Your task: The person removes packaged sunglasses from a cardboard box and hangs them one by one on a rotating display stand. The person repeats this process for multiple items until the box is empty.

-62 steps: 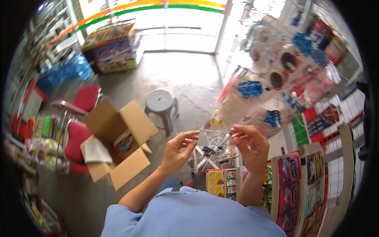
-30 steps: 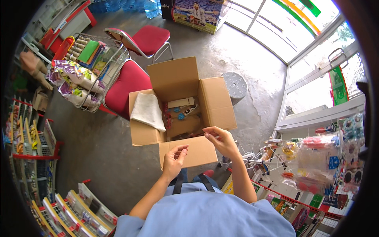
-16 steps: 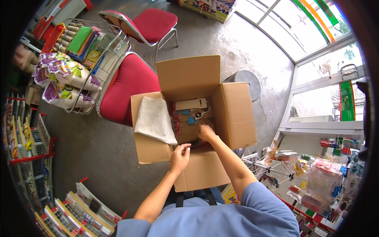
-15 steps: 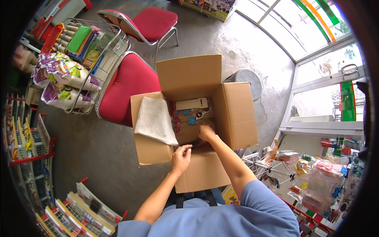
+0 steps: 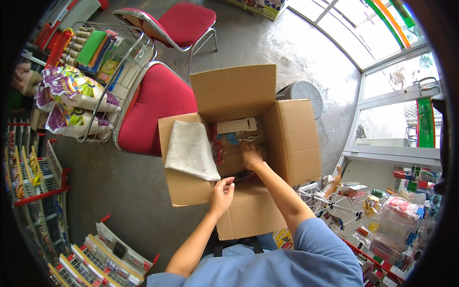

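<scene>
An open cardboard box (image 5: 299, 143) stands before me with its flaps folded out. My right hand (image 5: 252, 156) is down inside it, fingers stretched toward small blue items (image 5: 233, 137) near the far wall; the fingertips are partly blurred. Beside these lie a white slotted strip (image 5: 236, 125) and red packaged pieces (image 5: 218, 149). At the near left corner my left hand (image 5: 222, 195) is closed, thumb and fingers together by a dark thin thing (image 5: 240, 176) at the box's near edge; what it grips is unclear. A folded whitish cloth (image 5: 191, 150) lies over the left flap.
Two red chairs (image 5: 158, 107) stand left and beyond the box, next to a wire basket (image 5: 98, 112) with bags and packets. A grey round stool (image 5: 303, 98) is behind the box's right side. Shelf racks (image 5: 91, 263) line the lower left; packaged goods (image 5: 387, 215) hang at right.
My right hand has moved a little farther into the box and its fingers have stretched out over the blue items. My left hand stays near the same corner. The view has shifted slightly.
</scene>
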Motion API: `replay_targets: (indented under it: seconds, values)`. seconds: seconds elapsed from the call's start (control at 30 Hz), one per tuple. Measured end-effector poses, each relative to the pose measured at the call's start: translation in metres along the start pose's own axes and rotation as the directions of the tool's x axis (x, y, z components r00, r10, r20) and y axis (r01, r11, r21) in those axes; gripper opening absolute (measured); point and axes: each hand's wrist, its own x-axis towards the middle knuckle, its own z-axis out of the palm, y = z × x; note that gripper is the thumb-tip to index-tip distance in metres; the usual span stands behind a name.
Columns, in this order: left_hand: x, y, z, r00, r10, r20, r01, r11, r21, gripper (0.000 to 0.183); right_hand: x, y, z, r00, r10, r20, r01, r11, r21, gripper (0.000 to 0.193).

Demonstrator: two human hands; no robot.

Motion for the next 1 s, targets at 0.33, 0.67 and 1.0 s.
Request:
replay_targets:
  seconds: [0.33,0.67,1.0]
  values:
    - [0.004,0.079,0.015,0.929,0.319,-0.188,-0.350,0.923,-0.161,0.062,-0.162,-0.075,-0.091,0.782,-0.202,-0.590,0.547,0.677,0.493,0.055]
    - [-0.087,0.160,0.063,0.890,0.332,-0.314,-0.451,0.750,-0.484,0.006,-0.301,-0.056,-0.143,0.614,-0.380,-0.691,0.630,0.764,0.140,0.035]
    - [-0.198,0.218,0.138,0.905,0.399,0.149,-0.243,0.770,-0.590,0.009,-0.475,0.027,-0.183,0.314,0.218,-0.924,0.527,0.770,0.360,0.046]
